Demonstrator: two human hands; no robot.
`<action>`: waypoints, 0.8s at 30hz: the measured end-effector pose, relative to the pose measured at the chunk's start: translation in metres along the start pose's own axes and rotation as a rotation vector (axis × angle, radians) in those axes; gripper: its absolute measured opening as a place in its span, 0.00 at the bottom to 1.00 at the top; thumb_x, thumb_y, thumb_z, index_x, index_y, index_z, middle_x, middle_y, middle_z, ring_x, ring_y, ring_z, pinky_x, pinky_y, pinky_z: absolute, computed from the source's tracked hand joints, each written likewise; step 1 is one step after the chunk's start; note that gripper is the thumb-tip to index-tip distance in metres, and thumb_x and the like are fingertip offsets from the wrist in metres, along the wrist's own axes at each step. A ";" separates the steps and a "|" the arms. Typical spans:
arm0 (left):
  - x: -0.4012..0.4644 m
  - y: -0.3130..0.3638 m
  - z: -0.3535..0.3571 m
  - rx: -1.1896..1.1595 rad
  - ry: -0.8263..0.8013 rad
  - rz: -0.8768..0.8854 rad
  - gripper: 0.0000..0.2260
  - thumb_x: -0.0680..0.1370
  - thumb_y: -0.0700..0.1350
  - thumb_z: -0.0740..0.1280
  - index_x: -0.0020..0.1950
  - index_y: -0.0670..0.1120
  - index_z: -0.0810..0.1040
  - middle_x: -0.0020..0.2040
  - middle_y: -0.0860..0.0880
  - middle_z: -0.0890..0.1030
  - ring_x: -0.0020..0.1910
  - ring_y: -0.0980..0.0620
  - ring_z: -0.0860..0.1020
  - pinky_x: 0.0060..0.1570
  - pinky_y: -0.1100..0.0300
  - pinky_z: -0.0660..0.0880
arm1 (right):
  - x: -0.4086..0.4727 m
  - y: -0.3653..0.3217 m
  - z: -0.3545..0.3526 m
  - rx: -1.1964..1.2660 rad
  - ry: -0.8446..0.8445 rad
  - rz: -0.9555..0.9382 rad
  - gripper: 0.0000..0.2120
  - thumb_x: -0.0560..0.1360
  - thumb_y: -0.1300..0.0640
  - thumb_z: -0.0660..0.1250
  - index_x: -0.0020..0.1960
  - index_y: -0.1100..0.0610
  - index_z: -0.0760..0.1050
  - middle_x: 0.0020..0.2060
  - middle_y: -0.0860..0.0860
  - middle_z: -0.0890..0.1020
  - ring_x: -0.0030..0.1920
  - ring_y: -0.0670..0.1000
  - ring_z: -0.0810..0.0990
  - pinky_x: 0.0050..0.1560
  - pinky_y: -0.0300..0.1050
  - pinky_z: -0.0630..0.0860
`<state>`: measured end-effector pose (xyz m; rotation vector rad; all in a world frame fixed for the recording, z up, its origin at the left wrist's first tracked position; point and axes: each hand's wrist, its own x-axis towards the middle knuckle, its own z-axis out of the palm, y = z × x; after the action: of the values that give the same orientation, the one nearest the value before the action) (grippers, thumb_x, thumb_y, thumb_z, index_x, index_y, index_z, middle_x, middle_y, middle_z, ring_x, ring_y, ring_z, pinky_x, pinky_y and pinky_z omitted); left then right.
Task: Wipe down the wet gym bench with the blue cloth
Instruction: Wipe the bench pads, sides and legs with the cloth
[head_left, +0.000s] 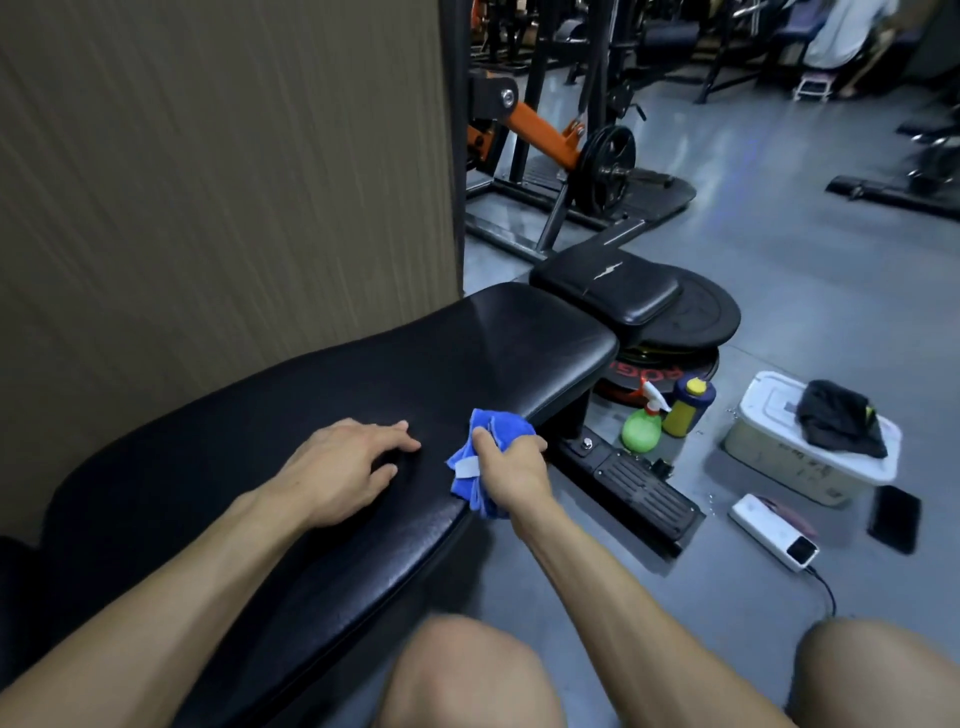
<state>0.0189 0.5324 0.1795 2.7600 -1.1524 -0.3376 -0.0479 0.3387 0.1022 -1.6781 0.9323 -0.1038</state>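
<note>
Knees (467, 675) | right hand (511, 465) grips blue cloth (483, 457) | left hand (343, 470) flat on bench (311, 405)

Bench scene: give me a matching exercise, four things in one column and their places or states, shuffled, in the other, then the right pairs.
Things:
1. blue cloth
2. left hand
3. green spray bottle
4. dark garment

Places or states:
A. lies on the lid of the white box
B. stands on the floor beside the yellow and dark blue bottle
C. bunched in the right hand at the near edge of the bench
D. rests on the bench pad, holding nothing

Pairs: 1-C, 2-D, 3-B, 4-A
</note>
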 end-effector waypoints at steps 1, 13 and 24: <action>-0.001 0.001 0.001 -0.009 -0.006 -0.010 0.19 0.82 0.49 0.61 0.72 0.63 0.68 0.77 0.63 0.63 0.74 0.55 0.65 0.72 0.58 0.62 | 0.011 -0.008 -0.006 -0.018 -0.003 0.005 0.42 0.76 0.39 0.64 0.72 0.73 0.58 0.68 0.63 0.69 0.66 0.60 0.75 0.65 0.52 0.73; 0.009 0.010 -0.002 0.035 0.094 -0.029 0.14 0.80 0.50 0.62 0.64 0.63 0.74 0.67 0.63 0.76 0.65 0.57 0.72 0.62 0.57 0.72 | -0.015 0.008 -0.001 -0.018 0.105 -0.124 0.47 0.78 0.36 0.57 0.80 0.62 0.37 0.80 0.61 0.54 0.76 0.61 0.64 0.71 0.54 0.68; 0.109 0.032 0.017 -0.048 0.308 0.072 0.11 0.79 0.48 0.64 0.58 0.59 0.78 0.59 0.64 0.77 0.55 0.59 0.73 0.54 0.54 0.76 | 0.060 -0.003 -0.028 0.146 0.169 -0.078 0.45 0.80 0.43 0.61 0.78 0.68 0.39 0.78 0.64 0.57 0.74 0.60 0.65 0.70 0.49 0.66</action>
<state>0.0677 0.4316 0.1526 2.6016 -1.1411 0.0663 -0.0196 0.2796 0.0906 -1.5877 0.9609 -0.3627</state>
